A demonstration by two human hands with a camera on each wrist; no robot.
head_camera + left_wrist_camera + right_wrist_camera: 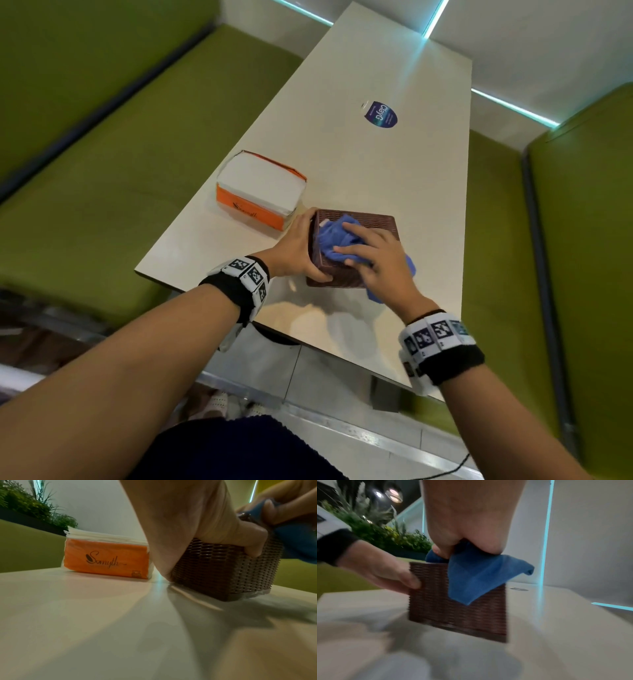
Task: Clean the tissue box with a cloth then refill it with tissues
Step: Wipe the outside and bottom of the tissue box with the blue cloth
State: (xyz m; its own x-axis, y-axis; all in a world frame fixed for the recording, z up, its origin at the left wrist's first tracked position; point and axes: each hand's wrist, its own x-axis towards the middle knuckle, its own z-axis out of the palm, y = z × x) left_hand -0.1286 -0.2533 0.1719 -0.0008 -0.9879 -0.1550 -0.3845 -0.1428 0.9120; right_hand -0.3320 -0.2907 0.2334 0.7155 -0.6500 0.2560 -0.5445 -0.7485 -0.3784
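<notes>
A brown woven tissue box (373,224) (223,574) (453,612) stands on the white table near its front edge. My left hand (296,246) (205,520) (382,572) grips the box's left side, thumb on the near face. My right hand (373,255) (467,520) lies on top of the box and holds a blue cloth (334,236) (479,574) (298,540) against it; a corner of the cloth hangs down the near side. An orange pack of white tissues (260,190) (106,555) sits just left of the box, open at the top.
The white table (359,154) runs away from me between green benches (102,154). A round blue sticker (381,114) lies farther back on the tabletop. Green plants (382,531) stand behind the left bench.
</notes>
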